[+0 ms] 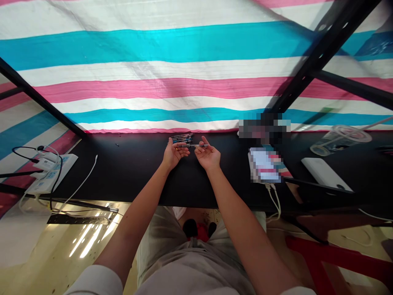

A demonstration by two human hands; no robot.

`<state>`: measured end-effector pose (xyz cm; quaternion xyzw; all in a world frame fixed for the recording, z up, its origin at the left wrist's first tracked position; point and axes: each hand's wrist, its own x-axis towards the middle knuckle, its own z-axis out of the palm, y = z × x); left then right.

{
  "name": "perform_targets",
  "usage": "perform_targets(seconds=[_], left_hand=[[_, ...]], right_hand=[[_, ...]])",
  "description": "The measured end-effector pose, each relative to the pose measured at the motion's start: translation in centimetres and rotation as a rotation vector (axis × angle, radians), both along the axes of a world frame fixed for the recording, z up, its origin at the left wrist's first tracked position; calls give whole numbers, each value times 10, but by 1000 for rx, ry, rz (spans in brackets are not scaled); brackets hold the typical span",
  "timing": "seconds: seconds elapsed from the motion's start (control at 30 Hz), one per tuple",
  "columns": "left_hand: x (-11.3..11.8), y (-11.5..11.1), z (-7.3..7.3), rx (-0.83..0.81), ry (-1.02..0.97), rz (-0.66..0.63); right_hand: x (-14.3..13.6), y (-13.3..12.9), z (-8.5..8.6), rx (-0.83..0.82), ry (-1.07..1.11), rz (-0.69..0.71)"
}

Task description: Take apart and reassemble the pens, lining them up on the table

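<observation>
A slim pen (193, 145) lies level between my two hands, above the black table. My left hand (175, 153), palm up, pinches its left end between thumb and fingers. The right end rests in the fingers of my right hand (208, 155), whose thumb presses near it while the index finger points up. Just behind my hands, several similar pens (183, 137) lie side by side in a small group on the table.
A white power strip (66, 164) with plugs and cables sits at the left. On the right are a phone with a blurred screen (264, 164), a white power bank (326, 175) and a clear plastic cup (334, 140) on its side. A red stool (316, 254) stands below.
</observation>
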<state>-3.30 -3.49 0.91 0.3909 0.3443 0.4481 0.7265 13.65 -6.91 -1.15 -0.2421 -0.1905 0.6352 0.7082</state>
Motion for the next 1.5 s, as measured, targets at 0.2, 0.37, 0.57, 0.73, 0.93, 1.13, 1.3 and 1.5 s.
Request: perform_targets(seconds=[0.2, 0.37, 0.57, 0.73, 0.93, 1.13, 1.3, 1.5], left_hand=[[0, 1, 0, 7, 33, 15], [-1, 2, -2, 3, 10, -2], [-1, 1, -3, -5, -16, -10], [-1, 0, -1, 12, 29, 0], [-1, 2, -2, 53, 52, 13], [-4, 1, -13, 471, 509, 113], [-18, 6, -17, 819, 977, 174], [-27, 9, -13, 789, 1245, 212]], right_hand=[[0, 0, 0, -2, -28, -12], [0, 0, -3, 36, -48, -36], [0, 1, -5, 47, -6, -29], [-1, 1, -5, 46, 59, -2], [0, 1, -2, 45, 136, 31], [-5, 5, -4, -59, -61, -16], [-13, 12, -18, -136, -496, -224], [-9, 9, -24, -52, -1202, -336]])
